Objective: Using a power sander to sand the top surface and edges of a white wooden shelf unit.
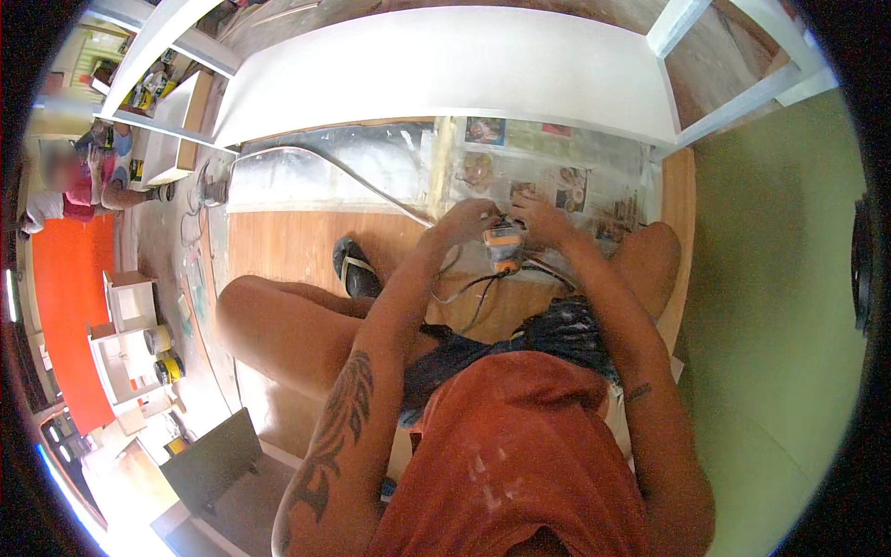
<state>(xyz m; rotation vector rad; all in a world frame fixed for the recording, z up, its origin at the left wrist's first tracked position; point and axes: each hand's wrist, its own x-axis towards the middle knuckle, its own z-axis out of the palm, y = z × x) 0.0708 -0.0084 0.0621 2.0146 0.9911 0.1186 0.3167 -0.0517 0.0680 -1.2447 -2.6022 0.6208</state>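
Observation:
An orange and grey power tool [504, 244], which looks like a small electric sander, is held up in front of me between my knees. A dark cord leaves its near end. My left hand [471, 221] is closed at the tool's far left side, its fingers bent in toward a dark part there. From the right, my right hand [542, 219] meets it with curled fingers on the same far end. What lies between the fingertips is too small to make out. Behind the hands lie newspaper sheets [594, 200] with printed pictures.
A long white panel [445, 70] with pale frame legs stands beyond the newspaper. A pale cable [348, 172] runs in from the left. Brown board [288, 246] lies under my legs. A green wall [770, 306] rises at right. Far left, another person sits near an orange surface [74, 316].

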